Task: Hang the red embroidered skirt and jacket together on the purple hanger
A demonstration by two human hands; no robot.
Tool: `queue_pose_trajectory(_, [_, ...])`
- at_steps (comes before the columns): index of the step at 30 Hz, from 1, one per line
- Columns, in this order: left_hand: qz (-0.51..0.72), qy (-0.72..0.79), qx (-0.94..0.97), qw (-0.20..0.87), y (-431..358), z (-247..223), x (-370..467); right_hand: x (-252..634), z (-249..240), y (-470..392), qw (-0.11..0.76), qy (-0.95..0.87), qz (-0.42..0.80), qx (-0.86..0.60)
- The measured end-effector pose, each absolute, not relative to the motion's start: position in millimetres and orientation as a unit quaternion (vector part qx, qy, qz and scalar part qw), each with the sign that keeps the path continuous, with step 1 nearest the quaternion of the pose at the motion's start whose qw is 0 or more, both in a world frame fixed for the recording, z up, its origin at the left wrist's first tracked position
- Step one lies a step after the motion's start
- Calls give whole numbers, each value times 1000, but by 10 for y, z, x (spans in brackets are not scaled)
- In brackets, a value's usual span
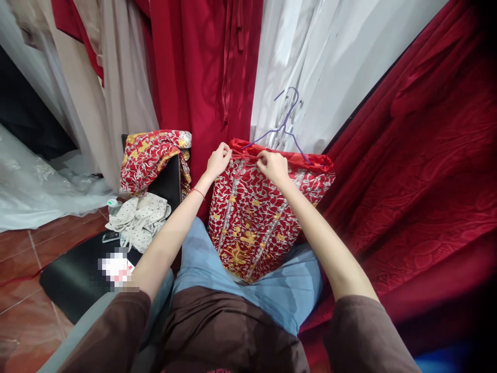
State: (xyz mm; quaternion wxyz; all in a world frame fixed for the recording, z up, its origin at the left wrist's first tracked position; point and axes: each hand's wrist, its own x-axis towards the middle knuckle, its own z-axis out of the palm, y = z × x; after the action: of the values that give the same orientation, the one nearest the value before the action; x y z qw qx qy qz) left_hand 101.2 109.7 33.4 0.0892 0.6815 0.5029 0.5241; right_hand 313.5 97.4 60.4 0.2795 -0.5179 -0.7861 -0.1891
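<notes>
Left hand [218, 159] and right hand [273, 166] both pinching top edge of red embroidered garment [256, 217]; purple hanger [286, 120] at 12 o'clock.

A single head-worn camera looked forward and steeply down from the seated person's own eye level, close over the lap, with both forearms running up the middle of frame to an embroidered red garment [256, 217]. Hanging red drapes [205, 62] filled the near background, tiled floor [23, 269] lower left.
</notes>
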Motion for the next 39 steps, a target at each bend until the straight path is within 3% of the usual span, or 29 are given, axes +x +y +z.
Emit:
queue_pose_trajectory(7, [383,587,699,-143,980,453,1019,3354,750,957,251,-780,-230,-525])
queue_pose_trajectory(16, [288,538,738,-288,1110,570,749,3434,783,892,217,-763,-259,-551])
queue_pose_trajectory(26, [312,481,783,-241,1233,650,704,3993,1009,889,192,-819,-220,-494])
queue_pose_trajectory(33, [271,469,819,-193,1351,735,814,4785,1083,781,37,-793,-331,-510])
queue_pose_trajectory(39, [228,500,823,-144,1283,828,659,4993,1000,855,47,-801,-357,-477])
